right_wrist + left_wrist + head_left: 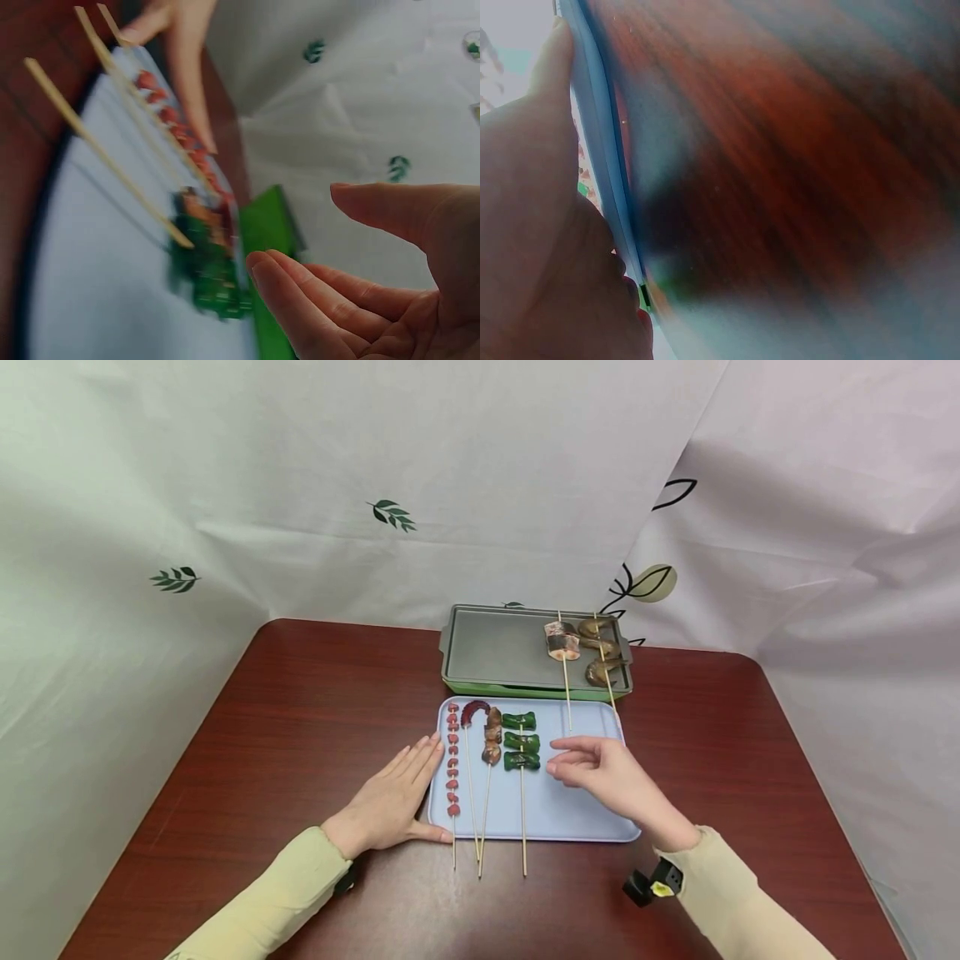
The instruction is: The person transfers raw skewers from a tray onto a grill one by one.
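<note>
My left hand lies with straight fingers along the left edge of a pale blue tray, its thumb at the near left corner. Above the tray's right part hovers my right hand, thumb and fingers apart with nothing between them. Nearest to it is a skewer of green knotted pieces. Left of that lie a skewer of brown chunks, one with a dark red curled piece, and one of small red pieces. In the right wrist view the green pieces look blurred.
Behind the tray stands a grey griddle pan with a green base. On its right side lie a skewer of pale, dark-skinned chunks and one of brown curved pieces; their sticks reach over the tray. White cloth hangs behind the brown table.
</note>
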`<state>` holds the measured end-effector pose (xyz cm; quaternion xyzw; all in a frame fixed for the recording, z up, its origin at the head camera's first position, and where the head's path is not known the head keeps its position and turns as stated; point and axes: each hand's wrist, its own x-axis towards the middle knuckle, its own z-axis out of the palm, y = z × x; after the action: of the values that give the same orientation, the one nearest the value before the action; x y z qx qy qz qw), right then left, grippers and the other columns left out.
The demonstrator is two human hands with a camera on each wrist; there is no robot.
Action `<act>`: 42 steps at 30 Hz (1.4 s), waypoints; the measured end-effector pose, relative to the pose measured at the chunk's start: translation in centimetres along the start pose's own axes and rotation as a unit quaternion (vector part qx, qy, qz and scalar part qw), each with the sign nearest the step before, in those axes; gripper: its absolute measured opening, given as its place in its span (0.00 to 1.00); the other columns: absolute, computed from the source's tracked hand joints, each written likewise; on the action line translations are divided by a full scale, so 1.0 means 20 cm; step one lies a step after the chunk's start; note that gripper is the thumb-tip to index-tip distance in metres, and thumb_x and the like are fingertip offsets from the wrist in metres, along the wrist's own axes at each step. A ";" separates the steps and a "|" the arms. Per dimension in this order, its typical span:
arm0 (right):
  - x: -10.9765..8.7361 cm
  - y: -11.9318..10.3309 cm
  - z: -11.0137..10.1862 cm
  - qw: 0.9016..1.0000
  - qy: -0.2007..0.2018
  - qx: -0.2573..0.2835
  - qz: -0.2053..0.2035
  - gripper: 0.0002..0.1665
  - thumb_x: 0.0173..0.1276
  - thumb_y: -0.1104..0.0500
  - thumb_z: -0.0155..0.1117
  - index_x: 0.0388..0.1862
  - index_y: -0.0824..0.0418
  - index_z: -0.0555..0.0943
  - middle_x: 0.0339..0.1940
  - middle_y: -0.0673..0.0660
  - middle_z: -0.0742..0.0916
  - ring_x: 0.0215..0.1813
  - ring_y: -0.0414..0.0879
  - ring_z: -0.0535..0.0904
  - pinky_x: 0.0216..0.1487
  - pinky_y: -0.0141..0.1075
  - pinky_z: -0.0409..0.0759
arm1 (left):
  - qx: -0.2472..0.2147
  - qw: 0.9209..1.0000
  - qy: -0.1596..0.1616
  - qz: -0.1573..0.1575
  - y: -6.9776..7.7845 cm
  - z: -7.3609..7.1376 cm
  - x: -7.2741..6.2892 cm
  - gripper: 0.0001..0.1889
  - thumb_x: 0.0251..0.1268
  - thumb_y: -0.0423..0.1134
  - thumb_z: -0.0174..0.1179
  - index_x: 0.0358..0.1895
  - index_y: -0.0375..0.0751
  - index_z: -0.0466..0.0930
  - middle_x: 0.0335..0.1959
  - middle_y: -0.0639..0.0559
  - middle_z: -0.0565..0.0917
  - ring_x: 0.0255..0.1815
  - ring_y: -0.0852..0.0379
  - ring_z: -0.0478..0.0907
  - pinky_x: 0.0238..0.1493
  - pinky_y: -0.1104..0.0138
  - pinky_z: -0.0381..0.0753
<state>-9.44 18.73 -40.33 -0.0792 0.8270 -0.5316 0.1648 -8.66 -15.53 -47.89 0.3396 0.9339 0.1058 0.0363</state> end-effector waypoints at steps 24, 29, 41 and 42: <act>-0.01 0.25 0.25 0.969 -0.090 0.209 0.093 0.27 0.72 0.65 0.64 0.61 0.84 0.73 0.44 0.69 0.89 0.39 0.50 0.89 0.44 0.42 0.87 | 0.000 1.000 -0.006 -0.003 0.00 0.00 0.00 0.66 0.54 0.79 0.57 0.79 0.26 0.49 0.81 0.34 0.50 0.81 0.41 0.47 0.78 0.51 0.50; -0.01 0.26 0.26 0.963 -0.098 0.230 0.101 0.28 0.72 0.65 0.63 0.62 0.85 0.71 0.45 0.69 0.88 0.40 0.49 0.89 0.45 0.41 0.87 | -0.007 1.000 0.010 0.004 -0.01 0.01 0.00 0.66 0.54 0.80 0.57 0.79 0.25 0.51 0.80 0.33 0.52 0.80 0.39 0.49 0.78 0.51 0.51; -0.02 0.23 0.27 0.966 -0.062 0.229 0.100 0.26 0.68 0.71 0.66 0.62 0.81 0.70 0.36 0.62 0.89 0.35 0.46 0.87 0.41 0.41 0.88 | 0.008 1.000 -0.020 -0.005 0.00 -0.02 0.01 0.66 0.55 0.79 0.58 0.79 0.26 0.48 0.81 0.34 0.49 0.81 0.41 0.46 0.79 0.52 0.48; -0.02 0.23 0.26 0.967 -0.060 0.226 0.099 0.26 0.68 0.71 0.66 0.62 0.81 0.70 0.36 0.62 0.88 0.34 0.46 0.87 0.40 0.41 0.88 | 0.008 1.000 -0.020 -0.005 0.00 -0.02 0.01 0.66 0.55 0.79 0.58 0.79 0.26 0.48 0.81 0.34 0.49 0.81 0.41 0.46 0.79 0.52 0.47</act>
<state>-7.00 16.29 -46.44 0.0110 0.6776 -0.6802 0.2794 -8.74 -15.43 -47.57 0.3373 0.9355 0.0910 0.0529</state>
